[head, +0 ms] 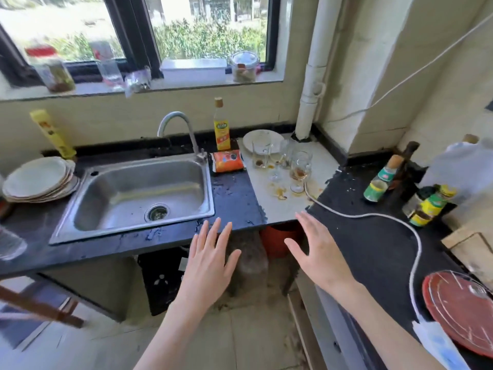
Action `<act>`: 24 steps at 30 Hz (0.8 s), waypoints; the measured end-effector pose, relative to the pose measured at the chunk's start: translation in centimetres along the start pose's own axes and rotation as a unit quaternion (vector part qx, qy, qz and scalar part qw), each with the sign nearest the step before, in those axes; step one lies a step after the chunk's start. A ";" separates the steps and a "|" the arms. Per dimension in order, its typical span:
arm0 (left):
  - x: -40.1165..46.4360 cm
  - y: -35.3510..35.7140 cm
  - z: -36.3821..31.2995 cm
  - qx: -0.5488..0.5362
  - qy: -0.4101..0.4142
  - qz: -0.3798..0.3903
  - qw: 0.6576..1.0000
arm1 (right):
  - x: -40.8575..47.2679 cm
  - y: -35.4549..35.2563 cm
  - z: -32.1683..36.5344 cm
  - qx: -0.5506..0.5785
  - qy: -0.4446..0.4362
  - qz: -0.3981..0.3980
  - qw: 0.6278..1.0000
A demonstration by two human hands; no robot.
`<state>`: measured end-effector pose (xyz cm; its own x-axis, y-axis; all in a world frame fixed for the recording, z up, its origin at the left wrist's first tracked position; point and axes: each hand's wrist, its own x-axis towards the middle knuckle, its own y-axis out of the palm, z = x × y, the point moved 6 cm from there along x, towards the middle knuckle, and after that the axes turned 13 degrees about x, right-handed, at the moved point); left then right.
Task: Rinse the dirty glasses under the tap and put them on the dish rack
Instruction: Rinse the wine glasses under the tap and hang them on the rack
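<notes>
So the dirty glasses [282, 161] are all bunched together on the white slab part of the table [314, 166], right of the sink [138, 193] and in front of a white plate [262, 140]. They're all standing upright, mouths pointing up, long axis vertical, none tipped over as far as I can see. Clear glass, and pretty grubby: the tumbler [261, 156] at the back left has a brown blob of residue at the bottom, and the stemmed glass [300, 169] closest to the camera has amber-brown liquid pooled in its bowl. A few of them overlap so I can't count them properly. There are orange-brown splatters on the white surface just in front of them.

Both hands are empty. The left hand [210, 260] hovers over the front edge of the table, fingers straight and spread, palm down, gripping nothing. The right hand [317, 249] is the same deal, fingers flat and splayed, held in the air near the white slab's front corner. The two hands are apart from each other and well short of the glasses.

The tap [177, 129] arches over the back of the sink, spout pointing down into the basin. An orange packet [228, 161] lies between sink and glasses, with a yellow bottle [221, 129] standing behind it. A stack of plates [40, 180] sits left of the sink.
</notes>
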<state>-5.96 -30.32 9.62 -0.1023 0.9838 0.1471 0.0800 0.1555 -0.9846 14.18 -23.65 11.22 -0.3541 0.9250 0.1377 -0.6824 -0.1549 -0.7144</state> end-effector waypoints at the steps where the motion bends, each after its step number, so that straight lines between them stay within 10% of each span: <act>1: 1.3 0.4 0.2 -0.003 0.002 0.006 1.000 | 1.4 0.0 -0.6 -0.004 0.005 0.003 1.000; 24: 30.1 11.0 3.3 -0.011 0.119 0.127 0.985 | 31.2 1.3 -17.7 -0.148 0.241 0.050 0.958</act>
<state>-11.41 0.69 2.93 0.1587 0.9838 -0.0840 0.0952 -0.0999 -0.9904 13.63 11.16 2.44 -0.0247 0.9744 -0.2237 -0.4245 -0.2128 -0.8801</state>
